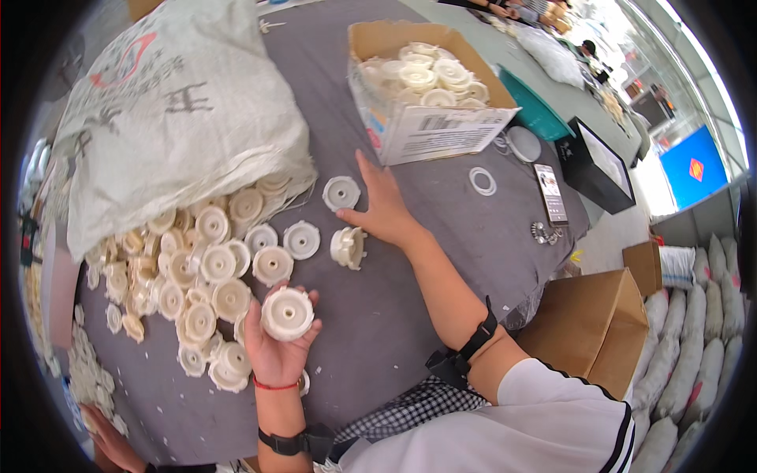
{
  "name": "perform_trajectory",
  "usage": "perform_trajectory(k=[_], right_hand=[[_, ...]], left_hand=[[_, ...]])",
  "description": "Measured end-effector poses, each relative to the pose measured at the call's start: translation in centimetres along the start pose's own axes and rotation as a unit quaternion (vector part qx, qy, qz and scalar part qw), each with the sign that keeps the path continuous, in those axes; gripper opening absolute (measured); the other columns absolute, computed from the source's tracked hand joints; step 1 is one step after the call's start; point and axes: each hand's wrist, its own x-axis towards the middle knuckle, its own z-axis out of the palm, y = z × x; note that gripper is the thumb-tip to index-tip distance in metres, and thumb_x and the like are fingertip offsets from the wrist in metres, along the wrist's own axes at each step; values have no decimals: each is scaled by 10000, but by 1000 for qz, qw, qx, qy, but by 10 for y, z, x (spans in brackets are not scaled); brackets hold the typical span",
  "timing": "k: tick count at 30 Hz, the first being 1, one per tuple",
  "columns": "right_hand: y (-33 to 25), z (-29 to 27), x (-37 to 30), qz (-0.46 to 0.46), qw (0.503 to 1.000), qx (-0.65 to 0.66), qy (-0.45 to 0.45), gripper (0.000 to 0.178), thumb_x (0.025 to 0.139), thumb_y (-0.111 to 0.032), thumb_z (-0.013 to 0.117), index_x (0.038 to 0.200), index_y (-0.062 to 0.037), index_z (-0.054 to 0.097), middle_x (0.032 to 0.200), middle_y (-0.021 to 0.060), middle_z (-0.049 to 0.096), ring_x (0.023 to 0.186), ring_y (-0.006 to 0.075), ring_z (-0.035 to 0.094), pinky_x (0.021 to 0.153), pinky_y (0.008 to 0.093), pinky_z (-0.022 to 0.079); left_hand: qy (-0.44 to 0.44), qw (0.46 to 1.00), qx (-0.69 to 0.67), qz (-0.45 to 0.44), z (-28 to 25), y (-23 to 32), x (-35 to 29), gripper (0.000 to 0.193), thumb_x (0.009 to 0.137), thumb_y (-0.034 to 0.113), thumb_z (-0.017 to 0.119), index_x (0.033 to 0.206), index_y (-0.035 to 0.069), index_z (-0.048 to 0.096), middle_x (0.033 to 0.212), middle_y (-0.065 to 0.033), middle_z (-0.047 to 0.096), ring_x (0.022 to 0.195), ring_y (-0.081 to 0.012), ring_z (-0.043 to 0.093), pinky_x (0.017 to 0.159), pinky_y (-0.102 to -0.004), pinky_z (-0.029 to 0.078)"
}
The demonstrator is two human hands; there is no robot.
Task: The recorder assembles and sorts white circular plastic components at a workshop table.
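Note:
My left hand (274,355) is closed around a round white plastic part (287,314) with a notched rim and a small hole in its centre. The part lies face up on my palm and fingers. Farther off, my right hand (382,206) is open above the table, its thumb and fingers spread and nothing in its grasp. Its thumb tip is right beside another round plastic part (341,194); I cannot tell whether they touch. A further part (348,248) stands on its edge nearer to me. Left of my left hand spreads a heap of similar parts (201,264).
The heap spills from a white woven sack (189,118). Beyond my right hand stands a cardboard box (438,140) of such parts. To the right are white rings (482,181), a phone (550,195) and a black box (595,165). Another person's hand (113,439) shows at lower left.

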Motion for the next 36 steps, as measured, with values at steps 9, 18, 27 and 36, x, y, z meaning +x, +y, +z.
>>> perform_trajectory(k=[9,18,27,36], right_hand=[[-39,2,-16,-5,948,317,36,403,876,-232,547,1214,-22,482,1186,155,545,1081,302,538,939,411,422],[-117,7,-47,163,612,742,-218,509,955,-281,285,1361,22,242,1332,267,376,1101,435,517,918,483,468],[-117,24,-66,-80,883,453,-94,580,899,-118,478,1392,34,212,1383,182,341,1247,302,389,1005,381,329],[-118,32,-69,114,761,598,-222,489,957,-217,442,1370,4,299,1303,119,441,1203,193,431,1004,319,333]], left_hand=[[18,989,123,79,8,0,-13,543,788,121,624,1263,34,375,1183,-152,504,1161,-305,485,883,-441,504],[32,946,255,200,20,4,-17,613,788,300,694,1227,12,380,1094,-113,531,1004,-199,568,782,-360,540],[83,975,159,133,13,4,-10,454,879,296,581,1209,47,392,1102,-93,529,995,-183,571,804,-356,524],[96,968,197,123,6,2,-9,523,905,429,489,1245,47,378,1206,-118,502,1083,-228,546,847,-424,524]])
